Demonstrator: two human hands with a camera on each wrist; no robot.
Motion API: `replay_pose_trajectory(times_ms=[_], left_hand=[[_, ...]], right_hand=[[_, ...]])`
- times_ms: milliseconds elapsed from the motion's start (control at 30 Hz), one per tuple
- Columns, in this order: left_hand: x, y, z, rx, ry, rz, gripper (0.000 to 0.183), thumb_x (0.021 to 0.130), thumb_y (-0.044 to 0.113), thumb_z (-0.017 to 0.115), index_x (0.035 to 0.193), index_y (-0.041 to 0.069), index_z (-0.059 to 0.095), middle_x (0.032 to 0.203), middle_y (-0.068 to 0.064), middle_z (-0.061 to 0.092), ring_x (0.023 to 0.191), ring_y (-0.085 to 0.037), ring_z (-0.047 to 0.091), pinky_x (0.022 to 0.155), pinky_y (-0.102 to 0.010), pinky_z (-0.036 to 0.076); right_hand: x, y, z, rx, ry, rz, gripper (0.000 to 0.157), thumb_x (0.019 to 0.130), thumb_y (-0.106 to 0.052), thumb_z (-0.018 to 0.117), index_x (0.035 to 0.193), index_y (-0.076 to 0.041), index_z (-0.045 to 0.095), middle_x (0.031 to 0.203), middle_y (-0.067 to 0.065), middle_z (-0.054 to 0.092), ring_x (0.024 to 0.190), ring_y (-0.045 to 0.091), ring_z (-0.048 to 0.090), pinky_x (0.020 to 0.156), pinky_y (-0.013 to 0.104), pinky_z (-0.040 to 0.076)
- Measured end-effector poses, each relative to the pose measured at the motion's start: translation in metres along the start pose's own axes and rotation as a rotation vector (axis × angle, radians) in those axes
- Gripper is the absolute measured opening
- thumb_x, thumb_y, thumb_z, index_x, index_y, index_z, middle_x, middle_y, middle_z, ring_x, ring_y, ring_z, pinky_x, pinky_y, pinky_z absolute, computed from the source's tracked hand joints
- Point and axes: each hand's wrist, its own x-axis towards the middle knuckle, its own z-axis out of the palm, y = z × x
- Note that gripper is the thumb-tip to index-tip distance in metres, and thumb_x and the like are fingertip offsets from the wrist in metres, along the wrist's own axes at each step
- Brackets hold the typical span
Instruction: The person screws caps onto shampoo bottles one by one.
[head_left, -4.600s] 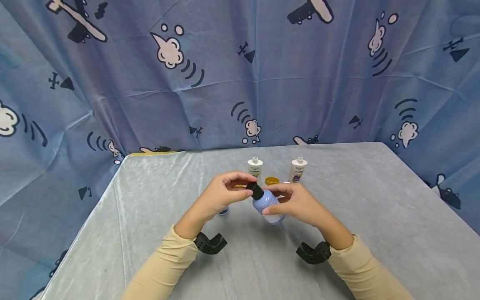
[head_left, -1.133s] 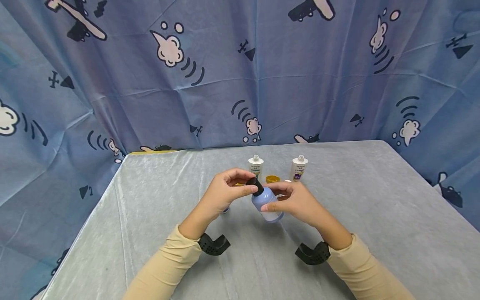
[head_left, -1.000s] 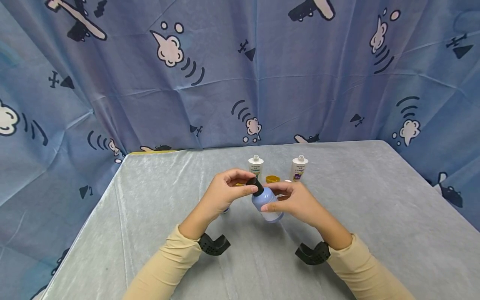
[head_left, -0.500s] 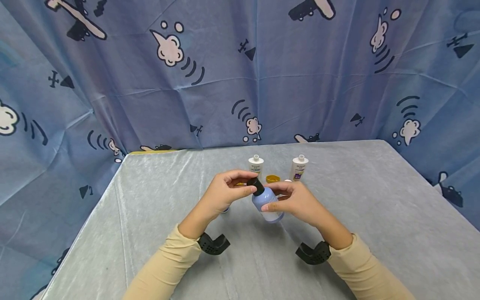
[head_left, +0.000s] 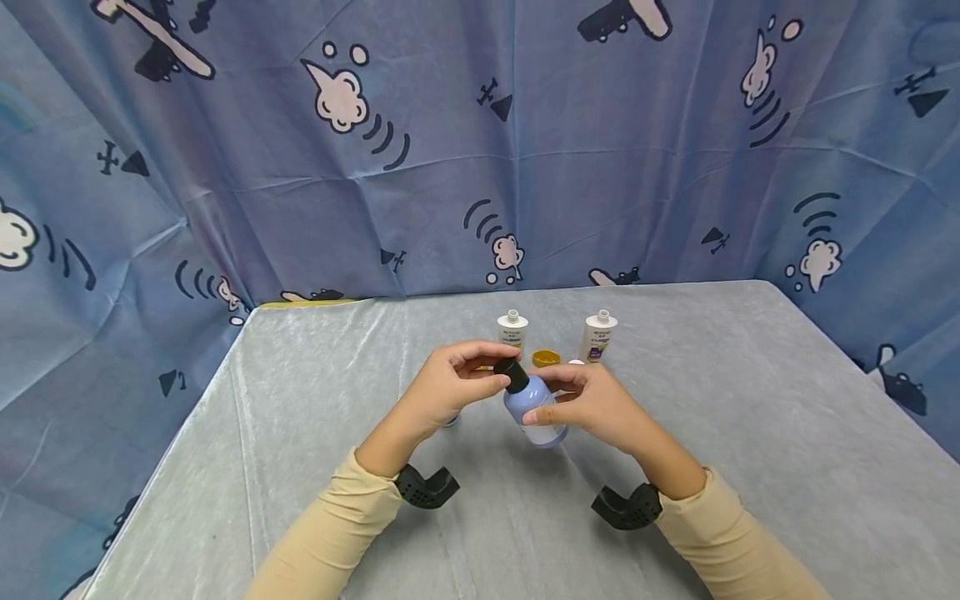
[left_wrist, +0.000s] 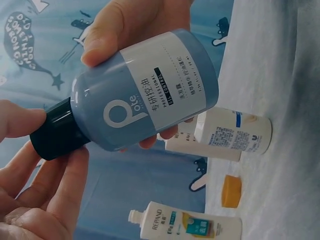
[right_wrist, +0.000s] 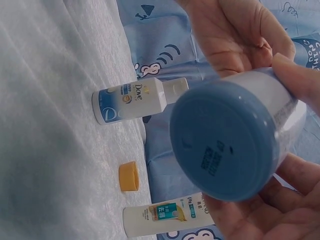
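Observation:
A light-blue shampoo bottle (head_left: pixel 528 404) is held tilted above the table, its black cap (head_left: pixel 512 373) pointing up and to the left. My left hand (head_left: pixel 446 387) pinches the cap between thumb and fingers. My right hand (head_left: pixel 600 408) grips the bottle's body, thumb across the near side. The left wrist view shows the cap (left_wrist: pixel 59 130) seated on the bottle and the white "OIL CONTROL" label (left_wrist: pixel 162 85) facing the camera. In the right wrist view the bottle's round base (right_wrist: pixel 220 142) faces the camera.
Two white bottles with uncovered necks, one at left (head_left: pixel 512 329) and one at right (head_left: pixel 598 337), stand behind the hands. Between them lies a yellow cap (head_left: pixel 546 358). A white-and-blue Dove bottle (right_wrist: pixel 132 100) stands on the grey cloth. A patterned blue curtain (head_left: pixel 480 150) hangs behind.
The left thumb and fingertips have shifted slightly around the black cap, the thumb lower and the index finger further over it. The right hand's grip on the bottle stays the same.

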Motion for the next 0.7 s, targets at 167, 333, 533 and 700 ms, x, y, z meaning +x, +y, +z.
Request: replay_pose_trajectory(times_ms=[167, 333, 533, 700], left_hand=[[-0.0001, 0.0026, -0.0012, 0.016, 0.026, -0.05, 0.039, 0.088, 0.002, 0.072, 0.126, -0.001, 0.065, 0.129, -0.018, 0.065, 0.103, -0.009, 0.065, 0.09, -0.026, 0.057], [0.0004, 0.0028, -0.0008, 0.073, 0.084, -0.099, 0.041, 0.085, 0.009, 0.077, 0.124, 0.002, 0.065, 0.12, -0.011, 0.068, 0.103, -0.012, 0.063, 0.088, -0.027, 0.056], [0.0022, -0.0012, 0.0015, 0.076, 0.126, -0.11, 0.038, 0.084, 0.01, 0.078, 0.119, 0.002, 0.065, 0.112, -0.006, 0.067, 0.1, -0.011, 0.062, 0.087, -0.026, 0.055], [0.0026, -0.0029, 0.002, 0.066, 0.138, -0.105, 0.03, 0.084, 0.011, 0.078, 0.112, 0.005, 0.068, 0.107, -0.004, 0.068, 0.096, -0.011, 0.063, 0.086, -0.027, 0.055]], right_hand=[[0.0002, -0.0001, 0.0007, 0.009, 0.001, -0.006, 0.061, 0.079, -0.023, 0.084, 0.129, 0.002, 0.063, 0.12, 0.019, 0.068, 0.098, 0.022, 0.07, 0.08, 0.029, 0.058], [0.0011, 0.0001, 0.0018, -0.001, 0.011, -0.03, 0.057, 0.079, -0.023, 0.084, 0.128, 0.001, 0.064, 0.118, 0.018, 0.069, 0.101, 0.022, 0.068, 0.081, 0.027, 0.058], [0.0018, 0.0006, 0.0025, -0.021, 0.02, -0.044, 0.055, 0.08, -0.023, 0.084, 0.127, 0.0, 0.066, 0.116, 0.016, 0.07, 0.104, 0.02, 0.066, 0.083, 0.026, 0.057], [0.0016, 0.0005, 0.003, -0.026, 0.021, -0.042, 0.055, 0.08, -0.023, 0.084, 0.127, 0.0, 0.066, 0.117, 0.016, 0.07, 0.104, 0.02, 0.066, 0.083, 0.027, 0.057]])
